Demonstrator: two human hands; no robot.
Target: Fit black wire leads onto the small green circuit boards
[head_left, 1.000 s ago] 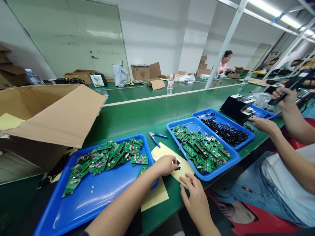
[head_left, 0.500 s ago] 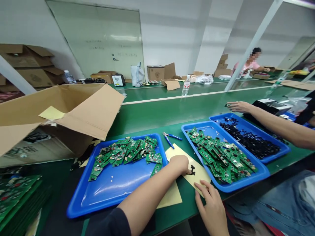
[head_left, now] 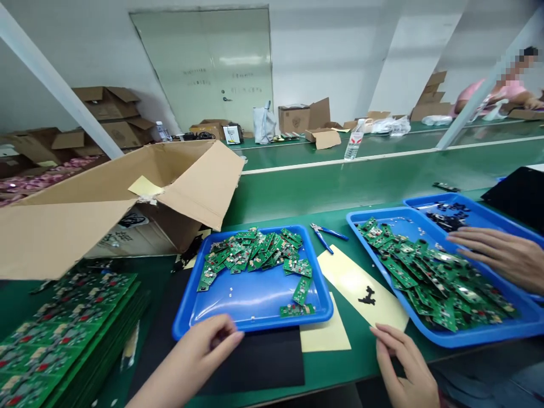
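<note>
My left hand [head_left: 212, 343] is over the front rim of a blue tray [head_left: 255, 326], its fingers loosely curled and the thumb apart, with nothing visible in it. Green circuit boards [head_left: 250, 249] are heaped at the back of this tray, and single boards lie at its right side. My right hand [head_left: 406, 365] is at the lower edge of a yellow paper sheet [head_left: 346, 277], fingers partly bent and holding nothing visible. Small black parts [head_left: 368, 295] lie in a cluster on the sheet, beyond my right fingertips.
Blue-handled cutters [head_left: 329, 233] lie behind the sheet. To the right, another blue tray [head_left: 442, 340] holds many boards, with a co-worker's hand [head_left: 501, 255] over it. A third tray behind contains black parts [head_left: 448, 215]. At left stand stacked board panels [head_left: 68, 334] and an open carton [head_left: 191, 192].
My left hand has left the black parts on the paper and moved left to the tray's front. My right hand stays near the sheet's edge. The view has swung left.
</note>
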